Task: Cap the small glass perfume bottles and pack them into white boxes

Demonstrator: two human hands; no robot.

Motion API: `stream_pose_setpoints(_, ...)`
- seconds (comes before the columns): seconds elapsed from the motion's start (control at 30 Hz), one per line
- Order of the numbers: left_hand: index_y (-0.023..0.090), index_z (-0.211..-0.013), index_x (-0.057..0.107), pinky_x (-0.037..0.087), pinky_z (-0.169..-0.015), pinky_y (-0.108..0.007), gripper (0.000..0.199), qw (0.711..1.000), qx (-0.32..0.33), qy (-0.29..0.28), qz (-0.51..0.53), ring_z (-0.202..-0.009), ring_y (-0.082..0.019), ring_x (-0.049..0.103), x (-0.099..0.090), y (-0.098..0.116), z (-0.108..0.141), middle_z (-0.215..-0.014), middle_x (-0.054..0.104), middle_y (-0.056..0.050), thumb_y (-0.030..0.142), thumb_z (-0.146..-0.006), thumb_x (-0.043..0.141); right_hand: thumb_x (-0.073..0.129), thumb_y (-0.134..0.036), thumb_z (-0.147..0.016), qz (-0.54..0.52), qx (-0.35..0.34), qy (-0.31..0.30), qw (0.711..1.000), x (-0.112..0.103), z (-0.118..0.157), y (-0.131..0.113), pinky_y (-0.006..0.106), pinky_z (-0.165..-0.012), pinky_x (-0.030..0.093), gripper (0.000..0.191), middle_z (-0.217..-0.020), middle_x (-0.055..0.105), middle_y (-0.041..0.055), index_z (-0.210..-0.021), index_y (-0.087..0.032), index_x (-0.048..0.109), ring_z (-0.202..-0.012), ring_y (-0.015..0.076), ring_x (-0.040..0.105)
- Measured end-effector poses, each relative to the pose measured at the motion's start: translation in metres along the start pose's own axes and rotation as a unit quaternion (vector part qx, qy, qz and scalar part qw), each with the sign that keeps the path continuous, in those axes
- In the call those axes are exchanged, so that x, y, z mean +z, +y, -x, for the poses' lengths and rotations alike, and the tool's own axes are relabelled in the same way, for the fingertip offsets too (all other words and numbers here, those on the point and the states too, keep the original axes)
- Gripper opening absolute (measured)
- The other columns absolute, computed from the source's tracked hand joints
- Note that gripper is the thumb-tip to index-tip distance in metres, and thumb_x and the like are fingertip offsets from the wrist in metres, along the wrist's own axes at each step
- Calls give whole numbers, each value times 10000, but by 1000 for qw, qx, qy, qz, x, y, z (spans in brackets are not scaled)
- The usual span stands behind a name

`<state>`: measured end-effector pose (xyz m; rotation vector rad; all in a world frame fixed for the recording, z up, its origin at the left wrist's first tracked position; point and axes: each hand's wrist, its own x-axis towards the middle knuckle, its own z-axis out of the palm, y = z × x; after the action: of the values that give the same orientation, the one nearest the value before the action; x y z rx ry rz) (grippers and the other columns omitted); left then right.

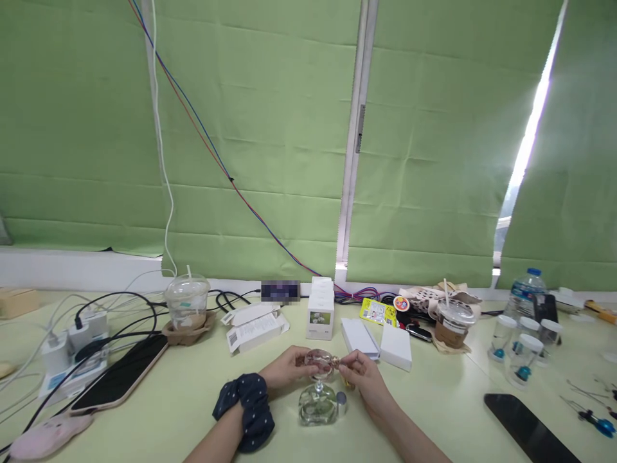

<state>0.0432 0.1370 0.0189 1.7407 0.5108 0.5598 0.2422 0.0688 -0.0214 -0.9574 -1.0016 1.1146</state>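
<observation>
My left hand (289, 368), with a dark dotted scrunchie (250, 411) at the wrist, is closed around a clear oval glass bottle (319, 360) lying sideways. The fingers of my right hand (367, 381) pinch the pinkish-gold neck (335, 363) at the bottle's right end. Just below, a wide perfume bottle (317, 409) with pale green liquid stands upright on the table, its silver nozzle uncovered. Touching or close to its right side is a small silver cap (341, 402). Something small and golden shows under my right fingers, too hidden to name.
Behind my hands stand white boxes (320, 315), with an opened carton (255, 331) to their left. Two drink cups (187, 302) flank the middle. Phones (123, 373), chargers and cables crowd the left; lidded jars (525, 360) and another phone (525, 424) are at right.
</observation>
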Motion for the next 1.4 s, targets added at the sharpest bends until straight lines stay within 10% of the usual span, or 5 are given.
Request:
stream_pose_setpoints(0.6,139,-771,631,473,-718,-314,371,997,-68,36,21,-748,-215,676,-16,-8,5,-757,728,-47,278,-508,853,823,-433,-566,91,-14,-54,994,-9,-2,4,333,-676,498,375,-816,744,110,-806,-172,700,-789,238,650)
stream_pose_setpoints(0.93,145,-816,686,391,-643,-243,598,997,-70,5,32,-636,-139,552,-12,-2,4,-688,653,-9,706,-616,632,686,-466,-730,159,-6,-124,979,-9,3,-6,293,-615,486,347,-895,688,77,-933,-189,731,-743,195,606)
stream_pose_setpoints(1.13,136,-754,677,395,-640,-251,609,993,-97,-12,58,-575,-113,516,-9,-7,4,-661,630,1,722,-596,632,876,-271,-468,186,23,-211,959,-11,11,-13,260,-634,467,675,-1092,614,56,-1109,-252,666,-880,219,585)
stream_pose_setpoints(1.4,138,-741,676,426,-648,-257,597,989,-124,-38,78,-580,-111,556,-12,-12,6,-679,662,-16,713,-579,655,850,-268,-496,246,-1,-223,943,-4,22,-16,288,-723,452,614,-1088,611,54,-1070,-222,635,-960,249,561)
